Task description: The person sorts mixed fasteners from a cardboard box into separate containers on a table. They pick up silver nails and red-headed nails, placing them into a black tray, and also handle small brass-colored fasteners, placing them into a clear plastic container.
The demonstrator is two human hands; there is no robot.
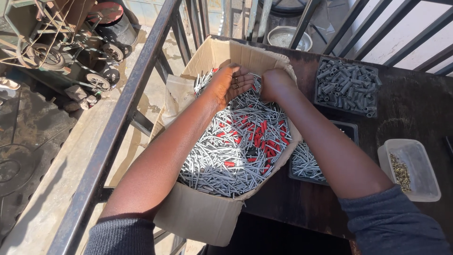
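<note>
— Grey tubes [222,160], heaped in the cardboard box [203,215] at the left end of the dark table [415,111], red pieces [264,141] mixed through the pile.

— Left hand [231,85]?

— Cupped palm-up over the far end of the box, fingers curled loosely round a few small pieces. Right hand [276,85] just beside it, knuckles up, fingers dipped down toward the heap (gripping anything or not: cannot tell).

— Best handling, judging from this?

— Probably small pinches, kept low over the box so strays drop back in. Worth keeping both forearms off the sagging box wall.

— Nearby?

— Black tray of short grey sleeves [347,87], another black tray of tubes [306,163], clear tub with brass bits [410,170].
</note>
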